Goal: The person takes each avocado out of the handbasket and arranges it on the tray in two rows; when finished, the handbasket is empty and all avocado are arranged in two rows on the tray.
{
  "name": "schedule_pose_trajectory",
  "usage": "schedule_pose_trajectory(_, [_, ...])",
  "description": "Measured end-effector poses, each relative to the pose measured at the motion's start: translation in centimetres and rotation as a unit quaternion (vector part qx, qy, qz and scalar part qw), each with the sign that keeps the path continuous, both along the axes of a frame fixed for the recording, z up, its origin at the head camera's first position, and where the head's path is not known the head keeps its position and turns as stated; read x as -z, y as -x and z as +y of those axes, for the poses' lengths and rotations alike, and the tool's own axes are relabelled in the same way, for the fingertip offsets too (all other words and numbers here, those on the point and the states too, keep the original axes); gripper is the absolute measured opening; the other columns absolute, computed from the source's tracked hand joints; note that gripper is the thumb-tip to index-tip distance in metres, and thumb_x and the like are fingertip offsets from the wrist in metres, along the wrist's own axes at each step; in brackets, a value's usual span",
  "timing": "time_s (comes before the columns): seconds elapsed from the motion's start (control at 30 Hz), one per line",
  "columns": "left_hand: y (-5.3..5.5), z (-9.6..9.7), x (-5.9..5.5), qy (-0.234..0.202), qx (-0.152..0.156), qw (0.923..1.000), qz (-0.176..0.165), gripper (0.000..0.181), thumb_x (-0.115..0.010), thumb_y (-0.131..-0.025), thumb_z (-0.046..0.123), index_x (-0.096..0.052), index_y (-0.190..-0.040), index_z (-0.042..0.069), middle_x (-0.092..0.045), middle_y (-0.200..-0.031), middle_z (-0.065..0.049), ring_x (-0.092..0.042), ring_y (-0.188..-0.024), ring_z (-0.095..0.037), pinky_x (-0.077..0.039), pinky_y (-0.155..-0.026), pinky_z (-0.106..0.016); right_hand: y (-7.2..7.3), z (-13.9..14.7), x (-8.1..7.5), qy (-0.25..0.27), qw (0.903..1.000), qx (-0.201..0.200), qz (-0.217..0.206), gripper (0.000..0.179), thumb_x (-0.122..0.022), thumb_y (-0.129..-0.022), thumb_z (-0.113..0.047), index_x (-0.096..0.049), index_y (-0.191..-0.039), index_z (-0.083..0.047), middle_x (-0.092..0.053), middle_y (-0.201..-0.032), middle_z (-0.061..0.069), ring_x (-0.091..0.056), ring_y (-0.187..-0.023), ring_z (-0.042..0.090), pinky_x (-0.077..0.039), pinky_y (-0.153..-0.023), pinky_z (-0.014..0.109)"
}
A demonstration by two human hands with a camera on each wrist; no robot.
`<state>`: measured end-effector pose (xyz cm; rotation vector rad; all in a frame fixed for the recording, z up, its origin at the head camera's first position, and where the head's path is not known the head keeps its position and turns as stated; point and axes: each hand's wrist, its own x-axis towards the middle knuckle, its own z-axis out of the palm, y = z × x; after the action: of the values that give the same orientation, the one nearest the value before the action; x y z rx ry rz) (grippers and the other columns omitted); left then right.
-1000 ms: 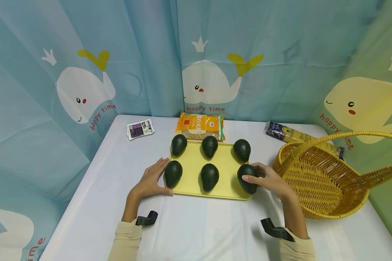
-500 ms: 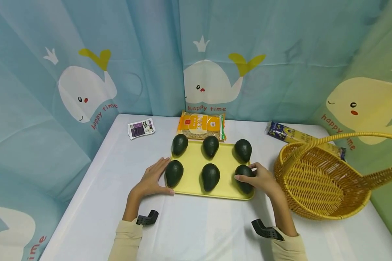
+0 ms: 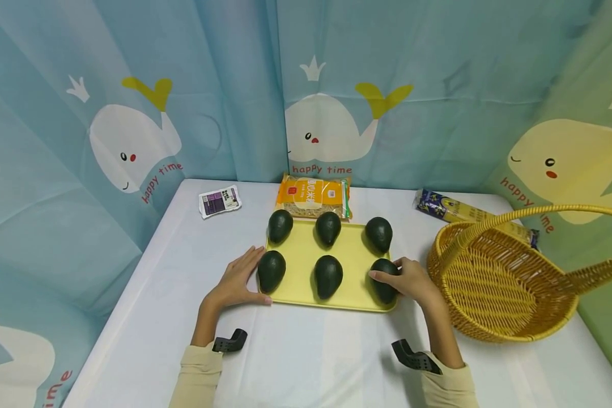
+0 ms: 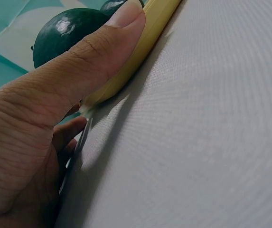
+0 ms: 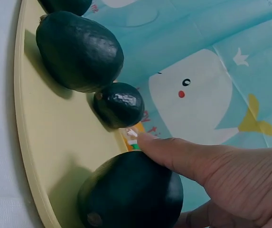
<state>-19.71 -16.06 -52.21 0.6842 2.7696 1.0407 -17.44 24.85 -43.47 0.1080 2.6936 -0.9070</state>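
Dark green avocados lie in two rows on a yellow tray (image 3: 298, 301). My right hand (image 3: 412, 281) holds the front right avocado (image 3: 384, 289), with the thumb over its top and the fingers at its far right side. In the right wrist view this avocado (image 5: 128, 190) sits low on the tray. My left hand (image 3: 237, 281) rests at the tray's front left corner, fingers extended along the side and thumb along the front rim. Beside it is the front left avocado (image 3: 271, 272). The front middle avocado (image 3: 328, 276) lies between the two hands.
A wicker basket (image 3: 494, 283) with a tall handle stands right of the tray. An orange bag of grain (image 3: 313, 197) lies behind the tray. A purple and white packet (image 3: 219, 201) is at the back left, a long yellow and blue package (image 3: 454, 208) behind the basket.
My right hand has moved left with the front right avocado, then slightly back to the right. The left hand and the other avocados stay in place.
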Motion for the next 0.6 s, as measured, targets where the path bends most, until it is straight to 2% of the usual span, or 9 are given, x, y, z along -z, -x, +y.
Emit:
schedule_pose_trajectory(0.23, [0.04,0.08,-0.05,0.006,0.001,1.0,-0.001,0.122,-0.085,-0.059,0.058,-0.025,-0.156,0.013,-0.023,-0.163,-0.008,-0.013,-0.152,-0.03,-0.017,-0.118,-0.058,-0.07,0.23,0.12,0.025,0.9996,0.004,-0.014,0.086,-0.07,-0.085,-0.05,-0.039,-0.135,0.012,-0.059,-0.105,0.028,-0.062,-0.074,0.022,-0.049,-0.061,0.029])
schedule_pose_trajectory(0.47, [-0.03,0.03,0.01,0.006,0.003,1.0,0.001,0.122,-0.085,-0.059,0.058,-0.026,-0.156,0.013,-0.023,-0.163,-0.009,-0.013,-0.152,-0.031,-0.017,-0.117,-0.059,-0.11,0.37,-0.08,0.014,0.9997,-0.01,-0.017,0.083,-0.068,-0.086,-0.052,-0.043,-0.13,0.013,-0.06,-0.103,0.027,-0.06,-0.077,0.023,-0.048,-0.06,0.028])
schedule_pose_trajectory(0.6, [0.01,-0.03,-0.05,0.006,0.003,1.0,0.002,0.122,-0.085,-0.059,0.058,-0.026,-0.156,0.013,-0.023,-0.163,-0.009,-0.013,-0.152,-0.031,-0.017,-0.117,-0.059,-0.12,0.26,-0.05,0.015,0.9996,-0.004,-0.023,0.083,-0.067,-0.086,-0.053,-0.043,-0.132,0.013,-0.061,-0.103,0.027,-0.061,-0.074,0.022,-0.049,-0.059,0.028])
